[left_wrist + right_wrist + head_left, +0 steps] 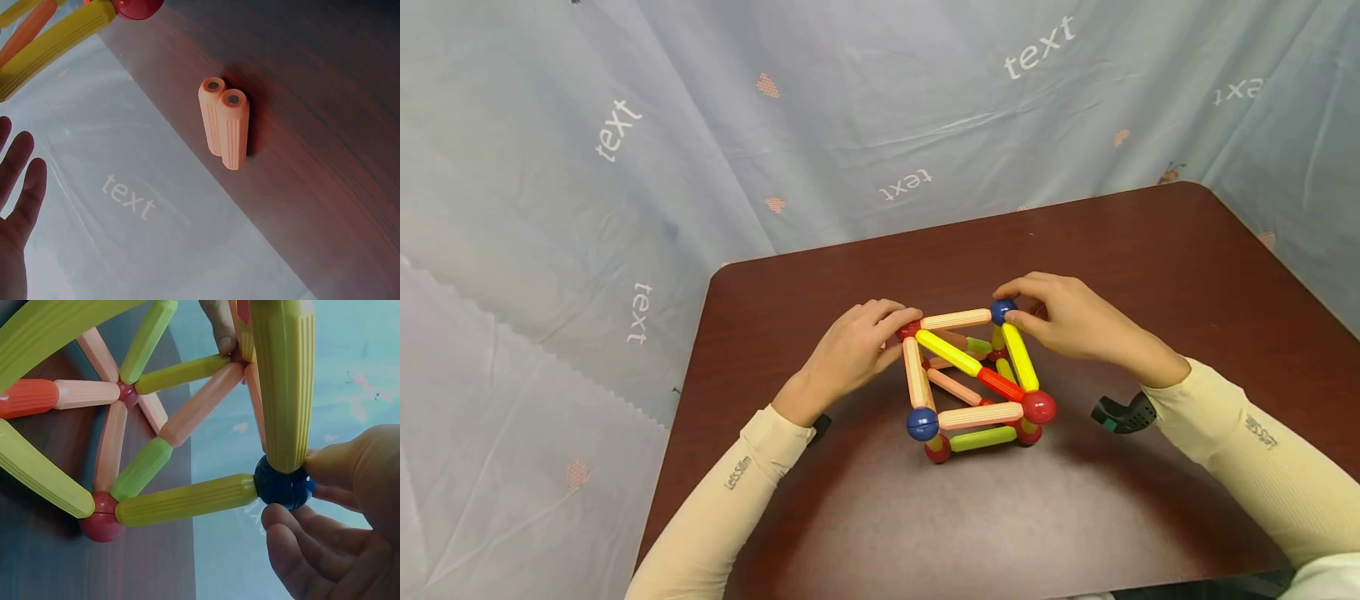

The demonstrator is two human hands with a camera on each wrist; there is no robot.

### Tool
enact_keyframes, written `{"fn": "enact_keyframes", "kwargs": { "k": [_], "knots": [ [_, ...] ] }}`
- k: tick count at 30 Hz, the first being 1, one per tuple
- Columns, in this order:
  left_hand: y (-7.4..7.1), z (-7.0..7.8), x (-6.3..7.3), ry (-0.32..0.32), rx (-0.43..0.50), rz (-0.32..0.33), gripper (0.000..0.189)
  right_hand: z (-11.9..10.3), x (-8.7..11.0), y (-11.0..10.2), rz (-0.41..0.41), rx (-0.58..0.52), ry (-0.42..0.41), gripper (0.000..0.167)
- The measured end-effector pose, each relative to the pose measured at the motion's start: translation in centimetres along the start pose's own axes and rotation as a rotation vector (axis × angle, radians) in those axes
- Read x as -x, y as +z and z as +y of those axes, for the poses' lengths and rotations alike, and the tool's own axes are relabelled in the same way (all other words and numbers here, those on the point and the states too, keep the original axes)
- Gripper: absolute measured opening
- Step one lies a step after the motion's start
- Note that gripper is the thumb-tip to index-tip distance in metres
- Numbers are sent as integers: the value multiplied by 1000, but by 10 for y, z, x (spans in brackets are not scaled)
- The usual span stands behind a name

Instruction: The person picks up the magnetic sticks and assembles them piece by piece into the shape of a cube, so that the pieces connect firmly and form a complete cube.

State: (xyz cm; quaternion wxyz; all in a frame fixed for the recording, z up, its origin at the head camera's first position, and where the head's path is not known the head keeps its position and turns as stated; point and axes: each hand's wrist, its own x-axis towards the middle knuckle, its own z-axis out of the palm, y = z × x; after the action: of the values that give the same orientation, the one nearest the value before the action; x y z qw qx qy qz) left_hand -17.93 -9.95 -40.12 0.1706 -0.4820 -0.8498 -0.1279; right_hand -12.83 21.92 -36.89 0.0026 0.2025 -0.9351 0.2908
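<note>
A box-shaped frame of magnetic building sticks and balls stands on the table, with a yellow-and-red diagonal (976, 365) across its top. My left hand (850, 354) holds the red ball (907, 330) at the far left top corner, index finger over it and thumb beside it. At the far right top corner, my right hand (1071, 321) pinches the blue ball (284, 484) between thumb and fingers. A yellow stick (286, 387) and a second yellow stick (187, 500) meet that ball. Nearer corners carry another blue ball (922, 424) and a large red ball (1039, 407).
Two loose peach sticks (234, 131) lie side by side on the dark table (300, 156) in the left wrist view. A light blue curtain (865, 125) hangs behind the table. Black wrist devices (1123, 414) are worn below both sleeves.
</note>
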Motion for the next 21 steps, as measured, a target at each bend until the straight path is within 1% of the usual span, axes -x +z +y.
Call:
{"fn": "enact_keyframes", "kwargs": {
  "k": [4,7,8,10,12,14,15,17,18,19,21],
  "knots": [
    [-2,-3,1,-22,-25,-11,47,-2,-5,0,-43,-25,-15,31],
    [-5,-5,0,-57,-39,-51,49,-1,-6,2,-71,-40,-44,30],
    [-6,-5,0,-84,-32,-73,50,0,-6,3,-76,-44,-53,30],
    [-12,-4,1,-165,9,-117,52,0,-6,5,-82,-49,-66,29],
    [-21,-1,5,-262,87,-152,52,1,-6,7,-87,-55,-64,29],
    [-33,3,9,-336,181,-149,48,0,-6,7,-90,-55,-50,29],
    [-39,5,11,-358,224,-144,45,0,-6,6,-93,-52,-45,29],
    [-50,11,13,-358,295,-149,38,-1,-5,4,-95,-46,-34,30],
    [-55,15,14,-341,320,-163,38,-1,-5,3,-95,-42,-29,30],
    [-59,19,15,-325,342,-187,40,-1,-4,2,-96,-37,-25,30],
    [-66,28,16,-301,380,-273,46,-1,-3,1,-97,-33,-25,30]
  ]
}}
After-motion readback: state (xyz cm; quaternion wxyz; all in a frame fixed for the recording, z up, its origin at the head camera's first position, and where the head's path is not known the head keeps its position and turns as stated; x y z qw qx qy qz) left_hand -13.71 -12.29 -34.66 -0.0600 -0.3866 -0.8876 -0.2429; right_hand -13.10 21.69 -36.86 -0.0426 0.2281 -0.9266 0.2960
